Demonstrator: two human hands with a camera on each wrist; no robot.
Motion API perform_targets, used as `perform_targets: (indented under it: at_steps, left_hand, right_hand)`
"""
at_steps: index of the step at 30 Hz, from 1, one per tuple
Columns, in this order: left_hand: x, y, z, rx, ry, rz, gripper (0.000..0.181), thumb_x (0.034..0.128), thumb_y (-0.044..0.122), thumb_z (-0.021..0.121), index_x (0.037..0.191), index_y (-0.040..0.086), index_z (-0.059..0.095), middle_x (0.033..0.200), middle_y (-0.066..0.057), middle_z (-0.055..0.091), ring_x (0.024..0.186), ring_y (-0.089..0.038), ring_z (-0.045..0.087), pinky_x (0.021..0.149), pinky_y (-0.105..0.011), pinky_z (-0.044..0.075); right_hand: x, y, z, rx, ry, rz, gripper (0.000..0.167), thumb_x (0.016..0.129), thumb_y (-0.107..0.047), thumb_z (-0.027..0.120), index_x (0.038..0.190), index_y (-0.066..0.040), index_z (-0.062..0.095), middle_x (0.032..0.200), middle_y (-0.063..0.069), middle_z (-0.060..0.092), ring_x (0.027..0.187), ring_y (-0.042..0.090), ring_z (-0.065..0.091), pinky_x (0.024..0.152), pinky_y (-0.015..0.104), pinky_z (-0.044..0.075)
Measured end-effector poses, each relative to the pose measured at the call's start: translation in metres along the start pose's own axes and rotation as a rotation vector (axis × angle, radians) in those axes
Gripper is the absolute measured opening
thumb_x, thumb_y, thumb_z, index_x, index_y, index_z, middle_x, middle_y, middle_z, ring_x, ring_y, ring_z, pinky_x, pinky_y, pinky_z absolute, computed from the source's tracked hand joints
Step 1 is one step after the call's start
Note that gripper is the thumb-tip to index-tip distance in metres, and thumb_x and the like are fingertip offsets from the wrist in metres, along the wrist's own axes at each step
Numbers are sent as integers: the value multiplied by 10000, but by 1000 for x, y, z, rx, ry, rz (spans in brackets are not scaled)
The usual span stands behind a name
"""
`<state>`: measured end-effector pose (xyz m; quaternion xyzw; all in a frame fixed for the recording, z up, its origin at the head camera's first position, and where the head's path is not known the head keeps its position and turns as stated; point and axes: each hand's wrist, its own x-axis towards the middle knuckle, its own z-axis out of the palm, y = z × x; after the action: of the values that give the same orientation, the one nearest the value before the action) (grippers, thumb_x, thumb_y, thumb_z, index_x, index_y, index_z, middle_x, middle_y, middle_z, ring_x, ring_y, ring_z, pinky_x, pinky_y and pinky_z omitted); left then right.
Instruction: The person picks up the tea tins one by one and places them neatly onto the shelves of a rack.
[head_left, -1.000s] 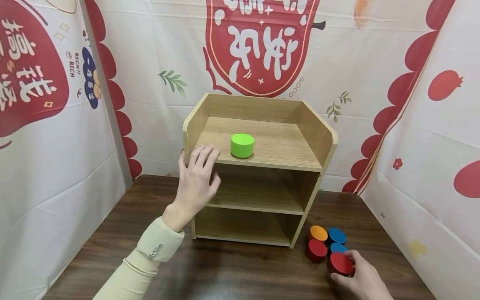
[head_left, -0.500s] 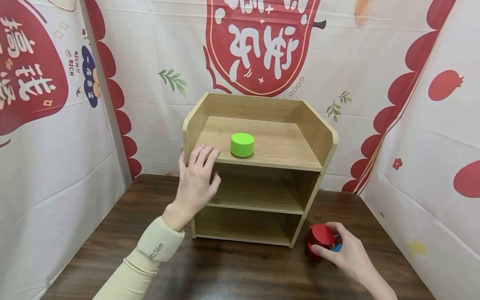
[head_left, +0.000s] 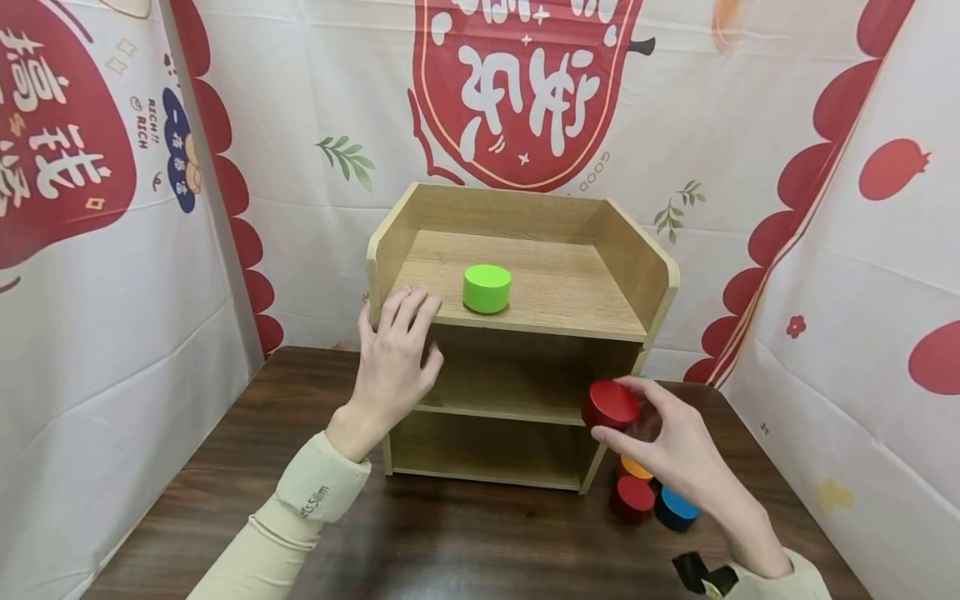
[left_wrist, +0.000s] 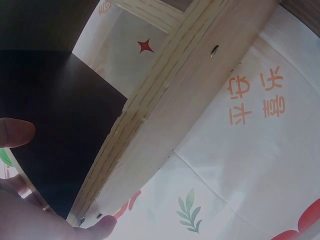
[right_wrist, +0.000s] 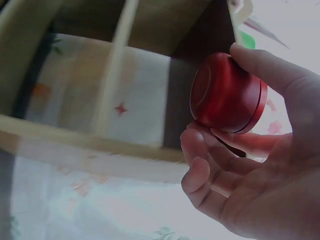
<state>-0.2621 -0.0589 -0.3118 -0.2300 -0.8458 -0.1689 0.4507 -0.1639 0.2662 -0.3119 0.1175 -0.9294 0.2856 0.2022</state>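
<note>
My right hand (head_left: pixel 686 446) pinches a small red lidded tin (head_left: pixel 613 404) between thumb and fingers, in the air before the right side of the wooden shelf (head_left: pixel 517 327). In the right wrist view the tin (right_wrist: pixel 227 95) shows its rounded base and lid rim. My left hand (head_left: pixel 390 367) rests on the shelf's upper left front edge. Its fingertips lie on the top board, its thumb in front of the gap below. A bright green tin (head_left: pixel 487 288) stands on the top board, right of my left fingers.
On the table (head_left: pixel 480 542), right of the shelf, stand another red tin (head_left: pixel 634 497), an orange tin (head_left: pixel 636 467) and a blue tin (head_left: pixel 677 508); my right hand partly covers this group. Printed cloth (head_left: pixel 300 250) encloses the table at the back and both sides.
My right hand has lifted the red tin from the group on the table and carried it up and left to the shelf's right side. My left hand and the green tin have stayed put.
</note>
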Motion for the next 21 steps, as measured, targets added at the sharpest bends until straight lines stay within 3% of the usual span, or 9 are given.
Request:
perform_targets:
  at_steps: [12,21]
  left_hand:
    - [0,-1,0,7,3,2,588,766,87,674,1330,113,513,1379,-91,522,1340,-276,400,1062,-691,241]
    - [0,-1,-1,1,-22,-5,574,789,106,657,1342,118,503,1391,-89,510,1355,-274,381,1071,-683,232]
  right_hand:
    - [48,-52,-26,12,51,-137,554,787,-346,776,1287,-205,584,984,0,661,748,148,547,613,202,450]
    - [85,-69,-29,12,89,-136,549,812,-362,742,1294,-154,580,1003,53,649,837,172,524,669,224,420]
